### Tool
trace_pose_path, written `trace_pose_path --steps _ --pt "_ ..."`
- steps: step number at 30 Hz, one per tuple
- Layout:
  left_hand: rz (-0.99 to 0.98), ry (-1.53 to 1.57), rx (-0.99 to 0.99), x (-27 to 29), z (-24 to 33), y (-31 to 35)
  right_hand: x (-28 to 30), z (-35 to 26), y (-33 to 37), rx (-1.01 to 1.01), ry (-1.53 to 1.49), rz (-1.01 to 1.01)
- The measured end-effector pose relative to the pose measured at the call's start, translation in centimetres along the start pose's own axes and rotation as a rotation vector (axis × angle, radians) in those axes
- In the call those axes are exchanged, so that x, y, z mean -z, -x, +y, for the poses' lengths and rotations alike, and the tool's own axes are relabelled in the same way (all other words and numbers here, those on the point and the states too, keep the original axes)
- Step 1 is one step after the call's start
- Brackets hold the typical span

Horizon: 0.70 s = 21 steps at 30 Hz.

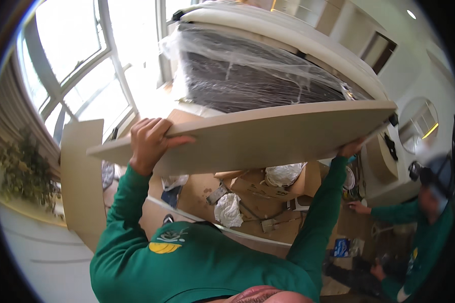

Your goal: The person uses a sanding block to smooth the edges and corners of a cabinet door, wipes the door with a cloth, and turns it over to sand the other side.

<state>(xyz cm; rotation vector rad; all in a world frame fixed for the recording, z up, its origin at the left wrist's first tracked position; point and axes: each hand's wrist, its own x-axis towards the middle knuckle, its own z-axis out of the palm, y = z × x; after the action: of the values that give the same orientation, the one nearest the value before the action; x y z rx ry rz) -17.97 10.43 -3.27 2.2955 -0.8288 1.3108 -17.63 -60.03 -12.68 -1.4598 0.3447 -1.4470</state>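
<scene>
A large flat beige panel (258, 139) is held up at chest height or above, spanning from left to right in front of me. My left hand (149, 144) grips its left part by the edge, with the thumb lying along the broad face. At the right end my right hand (352, 147) holds the panel's lower edge; some of its fingers are hidden behind the board. Below the panel lie an open cardboard box (308, 182) with clear plastic wrap (284, 174) in it and a crumpled white bundle (228, 210).
Beyond the panel stands a big dark piece wrapped in clear film (237, 65), with a pale padded top. Another tall beige board (83, 177) leans at the left, near a leafy plant (25, 169) and tall windows. A co-worker in a green sleeve (397, 214) crouches at the right, one hand reaching out.
</scene>
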Motion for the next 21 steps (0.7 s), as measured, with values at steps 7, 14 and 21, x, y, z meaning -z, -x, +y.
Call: trace_pose_path --steps 7,14,21 --pt "0.257 -0.054 0.003 4.2 -4.5 -1.8 -7.0 -20.3 -1.6 0.243 0.144 0.241" --pt "0.551 0.308 0.186 3.6 -13.2 -4.4 -9.9 -41.9 -2.2 0.325 0.099 0.304" --pt "0.534 0.288 0.295 -6.8 -25.1 2.8 -17.8 -48.3 7.8 0.834 0.111 0.243"
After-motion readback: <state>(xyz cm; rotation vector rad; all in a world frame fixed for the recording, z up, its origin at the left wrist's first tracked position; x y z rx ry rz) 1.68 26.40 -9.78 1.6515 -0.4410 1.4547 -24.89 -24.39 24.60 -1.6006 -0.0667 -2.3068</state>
